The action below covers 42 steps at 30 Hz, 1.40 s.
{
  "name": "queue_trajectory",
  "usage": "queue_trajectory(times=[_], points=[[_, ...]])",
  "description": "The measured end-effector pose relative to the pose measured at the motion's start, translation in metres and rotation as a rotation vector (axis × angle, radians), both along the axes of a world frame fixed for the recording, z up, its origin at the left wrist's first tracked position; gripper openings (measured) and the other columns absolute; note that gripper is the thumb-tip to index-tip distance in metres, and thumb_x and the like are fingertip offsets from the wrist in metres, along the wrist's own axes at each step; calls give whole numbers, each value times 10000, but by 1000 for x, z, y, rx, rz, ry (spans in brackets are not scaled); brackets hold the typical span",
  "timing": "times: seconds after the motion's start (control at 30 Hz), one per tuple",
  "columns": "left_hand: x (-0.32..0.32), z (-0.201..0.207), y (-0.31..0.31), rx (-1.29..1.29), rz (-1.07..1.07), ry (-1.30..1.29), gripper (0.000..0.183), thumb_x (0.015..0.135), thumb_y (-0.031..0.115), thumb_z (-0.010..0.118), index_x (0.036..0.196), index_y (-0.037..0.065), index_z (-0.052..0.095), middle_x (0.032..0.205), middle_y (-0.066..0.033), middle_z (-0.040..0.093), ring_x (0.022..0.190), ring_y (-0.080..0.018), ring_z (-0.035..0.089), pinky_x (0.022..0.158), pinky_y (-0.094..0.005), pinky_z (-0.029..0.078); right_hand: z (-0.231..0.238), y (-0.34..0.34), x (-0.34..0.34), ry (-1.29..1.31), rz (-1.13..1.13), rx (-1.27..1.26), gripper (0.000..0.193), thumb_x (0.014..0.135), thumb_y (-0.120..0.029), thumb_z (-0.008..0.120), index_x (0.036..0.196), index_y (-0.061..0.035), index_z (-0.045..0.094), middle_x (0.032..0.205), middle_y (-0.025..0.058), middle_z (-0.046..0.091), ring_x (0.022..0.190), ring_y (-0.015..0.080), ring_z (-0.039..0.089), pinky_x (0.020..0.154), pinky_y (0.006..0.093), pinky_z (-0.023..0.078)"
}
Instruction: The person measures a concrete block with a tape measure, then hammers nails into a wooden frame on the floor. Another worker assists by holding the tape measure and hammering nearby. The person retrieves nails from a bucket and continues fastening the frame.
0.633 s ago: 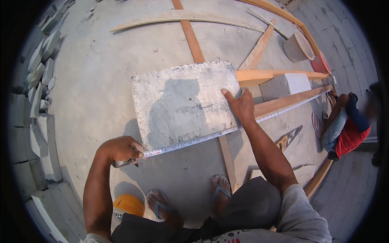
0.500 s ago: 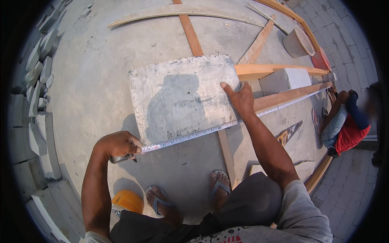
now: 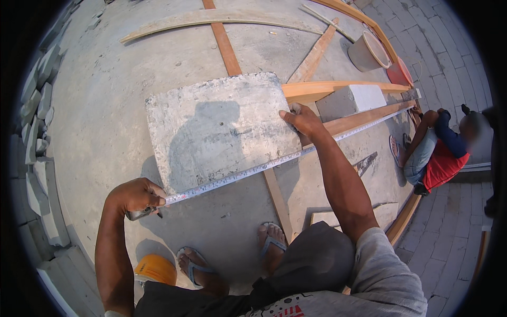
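My left hand (image 3: pixel 138 196) is closed around a tape measure (image 3: pixel 138 213) beside the near left corner of a whitish, worn square board (image 3: pixel 208 153). From it the tape's white blade (image 3: pixel 232 181) stretches right along the board's near edge and past a wooden beam (image 3: pixel 348 120). Its far end lies by a crouching co-worker's hand (image 3: pixel 417 110). My right hand (image 3: pixel 305 120) grips the board's right edge, thumb on top and the other fingers partly hidden. A cast shadow covers the middle of the board.
A grey-white block (image 3: pixel 364 99) sits between the beam and another timber (image 3: pixel 311 91). Farther back are planks (image 3: pixel 222 42) and a bucket (image 3: pixel 368 52). A handsaw (image 3: pixel 365 162) lies beyond my right forearm. A yellow container (image 3: pixel 157 268) stands near my feet; broken blocks (image 3: pixel 45 174) line the left.
The whole scene has shifted left in view. Both hands keep their holds, and the tape remains stretched out. My right forearm now hides the saw's handle.
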<state>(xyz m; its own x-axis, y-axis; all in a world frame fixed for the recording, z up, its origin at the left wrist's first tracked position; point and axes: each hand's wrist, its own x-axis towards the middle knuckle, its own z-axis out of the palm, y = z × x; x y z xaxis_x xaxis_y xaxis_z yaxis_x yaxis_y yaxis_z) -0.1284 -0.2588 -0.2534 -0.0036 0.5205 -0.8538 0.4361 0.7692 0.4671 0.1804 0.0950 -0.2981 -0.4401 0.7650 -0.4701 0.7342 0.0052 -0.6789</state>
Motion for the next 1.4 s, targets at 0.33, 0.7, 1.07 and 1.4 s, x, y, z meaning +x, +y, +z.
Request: queue_trajectory(times=[0.33, 0.7, 1.07, 1.4], points=[[1, -1, -1, -25, 9, 27, 233, 856, 205, 717, 1038, 81, 793, 833, -81, 751, 734, -158, 685, 713, -298, 513, -8, -10, 0, 100, -48, 25, 413, 915, -279, 709, 1140, 58, 627, 1047, 185, 693, 933, 247, 658, 825, 355, 515], [3, -1, -5, -42, -7, 15, 240, 859, 197, 714, 1056, 80, 787, 849, -74, 751, 760, -158, 685, 745, -302, 515, 2, -18, -6, 25, -37, 65, 458, 923, -309, 692, 1186, 58, 614, 1084, 198, 688, 977, 267, 651, 873, 367, 494], [1, -9, -8, -46, -31, -13, 302, 885, 256, 704, 1147, 118, 764, 914, -62, 750, 805, -151, 684, 774, -330, 509, -9, -16, -3, 136, -74, -13, 493, 957, -288, 664, 1275, 74, 557, 1115, 180, 675, 956, 233, 667, 847, 329, 532], [-3, -3, -4, 28, -87, -28, 289, 883, 224, 684, 1116, 71, 763, 869, -65, 737, 780, -146, 656, 737, -306, 499, -10, -18, 0, 161, -67, 55, 398, 950, -302, 675, 1183, 16, 622, 1027, 89, 679, 899, 151, 610, 818, 295, 482]])
